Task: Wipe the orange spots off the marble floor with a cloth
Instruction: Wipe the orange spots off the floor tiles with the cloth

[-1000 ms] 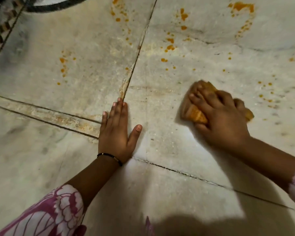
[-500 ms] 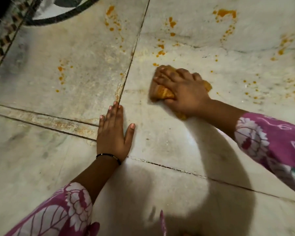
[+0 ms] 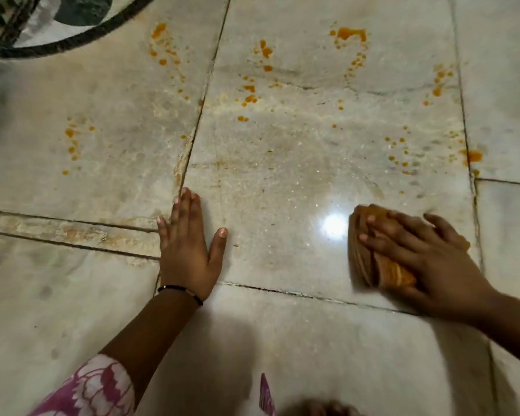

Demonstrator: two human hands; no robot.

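Since half a second ago the cloth has swept back from the middle of the slab to its near right corner, under the right hand. Left to right: the left hand lies flat, fingers straight, bracing on the floor beside a seam; the right presses the cloth with spread fingers. Spots remain along the slab's far edge and right side, so, as I judge it, longer strokes with firm, even pressure should reach them

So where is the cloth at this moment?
In the head view the cloth lies low on the right, flat on the marble floor under the right hand, right of the bright glare spot.
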